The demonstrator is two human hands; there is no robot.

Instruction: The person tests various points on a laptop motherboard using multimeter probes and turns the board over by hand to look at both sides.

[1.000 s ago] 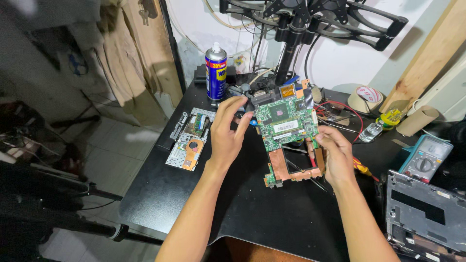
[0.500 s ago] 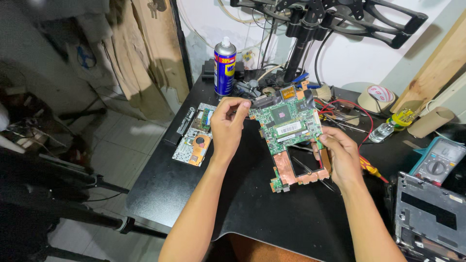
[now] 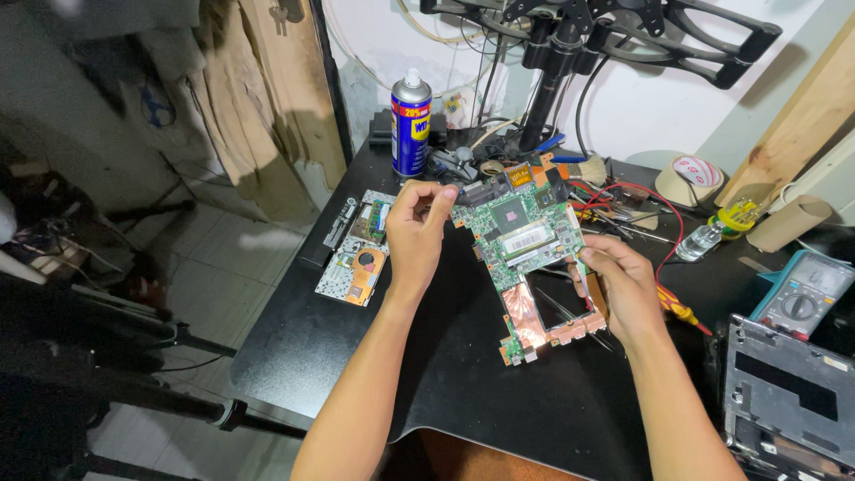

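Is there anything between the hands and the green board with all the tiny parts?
No. The left hand pinches the top left corner of the green circuit board, and the right hand grips its right edge. Both touch it directly, with nothing visible in between.

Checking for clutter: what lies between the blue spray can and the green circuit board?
Head view: the left hand, fingertips at the green circuit board, right of the blue spray can.

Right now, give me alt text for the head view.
Two bare hands hold a green circuit board over a black table: left hand at its top-left corner, right hand on its right edge. A spray can and multimeter sit nearby.
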